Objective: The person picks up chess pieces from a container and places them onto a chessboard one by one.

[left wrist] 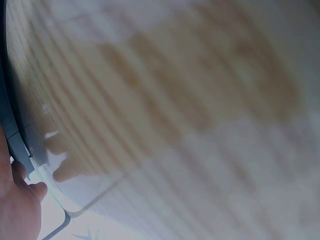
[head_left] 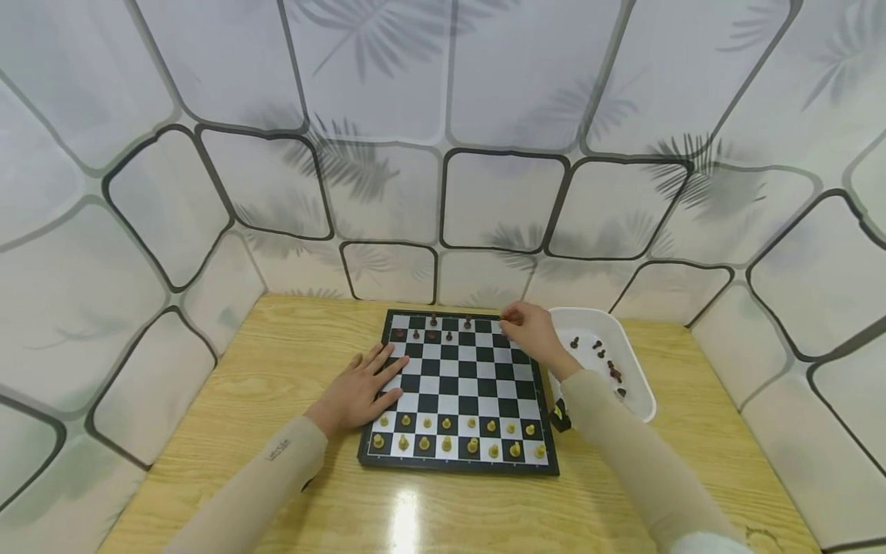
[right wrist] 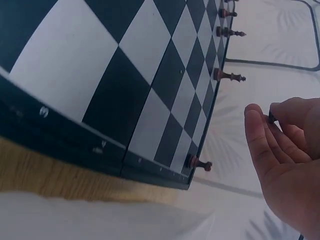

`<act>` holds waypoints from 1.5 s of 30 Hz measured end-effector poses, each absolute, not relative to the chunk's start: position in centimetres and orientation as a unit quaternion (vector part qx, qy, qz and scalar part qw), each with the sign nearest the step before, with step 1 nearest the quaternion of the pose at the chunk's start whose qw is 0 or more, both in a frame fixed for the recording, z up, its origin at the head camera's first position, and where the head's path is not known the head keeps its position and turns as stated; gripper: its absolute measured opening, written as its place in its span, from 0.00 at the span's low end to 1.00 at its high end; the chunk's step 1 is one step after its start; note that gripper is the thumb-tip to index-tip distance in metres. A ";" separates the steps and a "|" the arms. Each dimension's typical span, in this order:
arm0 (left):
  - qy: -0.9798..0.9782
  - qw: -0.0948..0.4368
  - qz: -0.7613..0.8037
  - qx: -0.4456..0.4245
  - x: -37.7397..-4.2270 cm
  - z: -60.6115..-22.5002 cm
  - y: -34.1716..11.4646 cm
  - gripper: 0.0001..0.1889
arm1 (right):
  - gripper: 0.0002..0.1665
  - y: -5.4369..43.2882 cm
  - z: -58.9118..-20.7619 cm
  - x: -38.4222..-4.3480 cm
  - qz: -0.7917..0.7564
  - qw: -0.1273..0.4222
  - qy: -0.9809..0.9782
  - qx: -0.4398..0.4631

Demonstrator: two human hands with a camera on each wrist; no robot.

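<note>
A black-and-white chessboard (head_left: 448,385) lies on the wooden table. Along its near side stand two rows of yellow chess pieces (head_left: 446,443); several dark red ones (head_left: 467,322) are at the far side. My left hand (head_left: 354,394) rests palm down on the board's left edge, fingers spread. Over the far right corner, my right hand (head_left: 529,329) pinches a small dark chess piece (right wrist: 272,114) between thumb and finger. Most of that piece is hidden by the fingers. In the right wrist view, another dark red piece (right wrist: 200,164) stands at the board's corner, below the hand.
To the right of the board is a white plastic tray (head_left: 640,377) holding several dark pieces (head_left: 614,372); my right forearm crosses its near left part. A small black object with a yellow mark (head_left: 559,415) sits between board and tray. A patterned wall (head_left: 498,208) closes off the table's back.
</note>
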State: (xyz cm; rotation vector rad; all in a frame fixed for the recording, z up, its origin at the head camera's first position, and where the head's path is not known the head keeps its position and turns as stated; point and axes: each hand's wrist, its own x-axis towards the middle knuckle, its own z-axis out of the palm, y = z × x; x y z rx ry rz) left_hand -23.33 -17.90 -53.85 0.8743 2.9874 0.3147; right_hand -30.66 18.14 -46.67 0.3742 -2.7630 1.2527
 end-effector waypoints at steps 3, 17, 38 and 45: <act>0.955 0.008 0.100 0.280 -23.3 -53.9 -17.9 0.36 | 0.11 17.4 -47.1 -30.8 0.392 0.047 -0.909 0.132; 0.955 -0.001 0.089 0.282 -23.4 -54.1 -18.0 0.36 | 0.11 14.7 -48.0 -31.6 0.338 0.005 -0.930 0.141; 0.954 -0.007 0.091 0.286 -23.3 -54.0 -18.0 0.35 | 0.11 12.9 -50.1 -32.6 0.313 0.002 -0.939 0.139; 0.955 -0.005 0.086 0.285 -23.4 -54.0 -18.0 0.36 | 0.11 12.7 -50.3 -32.9 0.305 -0.012 -0.943 0.134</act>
